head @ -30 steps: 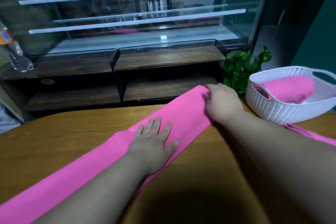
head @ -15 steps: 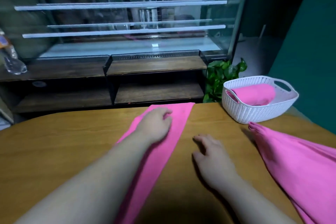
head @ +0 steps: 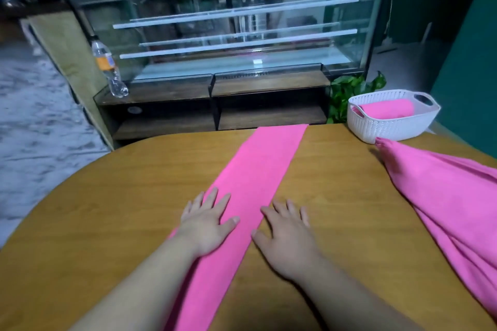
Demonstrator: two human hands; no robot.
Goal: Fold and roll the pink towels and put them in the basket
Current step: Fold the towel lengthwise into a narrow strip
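Note:
A pink towel, folded into a long narrow strip, lies across the wooden table from the far edge toward me. My left hand rests flat on the strip's left side, fingers spread. My right hand lies flat on the table at the strip's right edge, fingertips touching it. A white basket stands at the far right with one rolled pink towel inside. A second, unfolded pink towel is heaped on the right of the table.
Behind the table stands a glass display case over dark wooden shelves. A plastic bottle stands on the left shelf. A green plant sits beside the basket. A teal wall is on the right.
Both hands have slid back along the strip toward me, from its far end to the near half. The left hand has flattened. The strip now lies straighter.

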